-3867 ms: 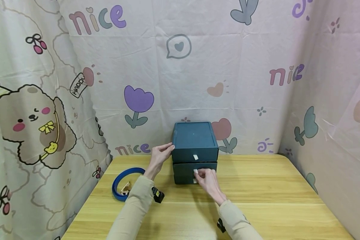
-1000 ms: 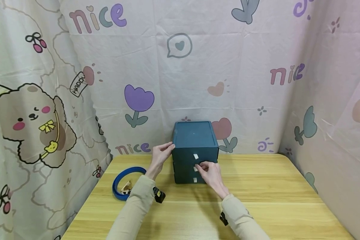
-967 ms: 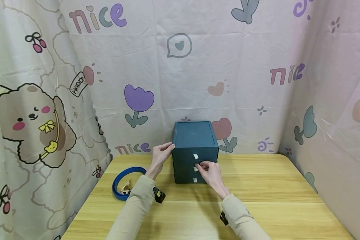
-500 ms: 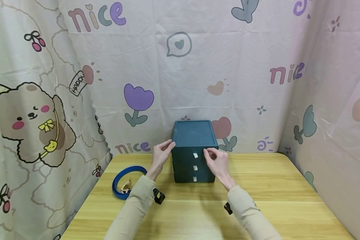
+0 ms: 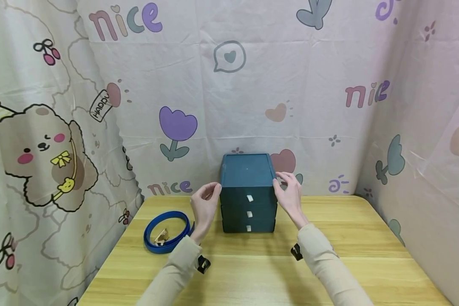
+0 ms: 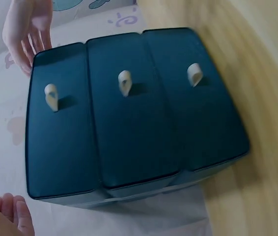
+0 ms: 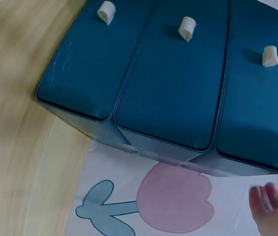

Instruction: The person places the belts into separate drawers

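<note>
A dark blue-green drawer box (image 5: pixel 248 170) with three stacked drawers stands at the back middle of the table. Each drawer front carries a small white pull tab (image 5: pixel 250 198), and all three fronts sit flush. My left hand (image 5: pixel 205 206) is beside the top left corner, fingers loosely bent and holding nothing; the left wrist view has its fingers apart from the box. On the other side, my right hand (image 5: pixel 289 193) has its thumb and fingers at the top right corner. Whether it touches the box I cannot tell. The right wrist view shows the drawer fronts (image 7: pixel 171 73) up close.
A coiled blue belt (image 5: pixel 160 250) with a gold buckle (image 5: pixel 162 236) lies on the wooden table (image 5: pixel 352 238), left of my left forearm. A printed curtain (image 5: pixel 233 93) hangs behind and along both sides.
The middle drawer, sticking out at first, is now pushed in. My right hand left its tab and rose to the top right corner. My left hand eased back from the top left corner.
</note>
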`<state>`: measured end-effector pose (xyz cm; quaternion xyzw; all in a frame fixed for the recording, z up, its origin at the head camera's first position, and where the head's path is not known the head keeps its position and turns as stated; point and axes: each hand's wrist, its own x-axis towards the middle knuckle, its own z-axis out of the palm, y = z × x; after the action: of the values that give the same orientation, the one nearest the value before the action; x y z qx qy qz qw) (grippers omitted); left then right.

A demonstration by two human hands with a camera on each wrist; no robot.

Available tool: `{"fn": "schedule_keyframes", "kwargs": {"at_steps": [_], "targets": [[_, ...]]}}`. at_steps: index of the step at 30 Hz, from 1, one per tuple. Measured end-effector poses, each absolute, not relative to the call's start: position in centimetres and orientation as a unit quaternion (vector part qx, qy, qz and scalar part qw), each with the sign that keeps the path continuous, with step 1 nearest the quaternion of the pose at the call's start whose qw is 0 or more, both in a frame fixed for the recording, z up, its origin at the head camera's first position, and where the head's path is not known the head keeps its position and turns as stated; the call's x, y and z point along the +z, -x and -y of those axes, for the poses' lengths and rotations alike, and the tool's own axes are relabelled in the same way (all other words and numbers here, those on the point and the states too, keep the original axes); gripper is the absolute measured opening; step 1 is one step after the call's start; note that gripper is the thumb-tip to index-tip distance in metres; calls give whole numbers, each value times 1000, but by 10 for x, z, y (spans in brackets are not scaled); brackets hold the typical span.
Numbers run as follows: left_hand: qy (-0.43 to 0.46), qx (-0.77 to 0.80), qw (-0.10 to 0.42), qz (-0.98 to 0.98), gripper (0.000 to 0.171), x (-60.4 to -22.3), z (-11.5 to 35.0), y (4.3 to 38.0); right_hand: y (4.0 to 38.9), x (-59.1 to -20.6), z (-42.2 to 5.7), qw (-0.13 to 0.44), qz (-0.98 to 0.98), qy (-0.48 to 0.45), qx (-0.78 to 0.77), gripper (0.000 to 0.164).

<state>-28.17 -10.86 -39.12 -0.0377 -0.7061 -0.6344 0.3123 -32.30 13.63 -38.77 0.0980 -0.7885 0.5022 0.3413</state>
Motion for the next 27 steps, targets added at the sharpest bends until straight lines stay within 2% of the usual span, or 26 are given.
{"fn": "schedule_keyframes", "kwargs": {"at_steps": [6, 15, 27], "targets": [[5, -646, 301, 702, 21, -416, 99, 275, 325, -386, -142, 277, 814, -72, 506, 32], [-12, -617, 260, 742, 16, -476, 84, 279, 324, -385, -144, 263, 819, -69, 506, 32], [-34, -622, 177, 762, 20, -516, 62, 278, 325, -384, -144, 237, 823, -66, 511, 34]]}}
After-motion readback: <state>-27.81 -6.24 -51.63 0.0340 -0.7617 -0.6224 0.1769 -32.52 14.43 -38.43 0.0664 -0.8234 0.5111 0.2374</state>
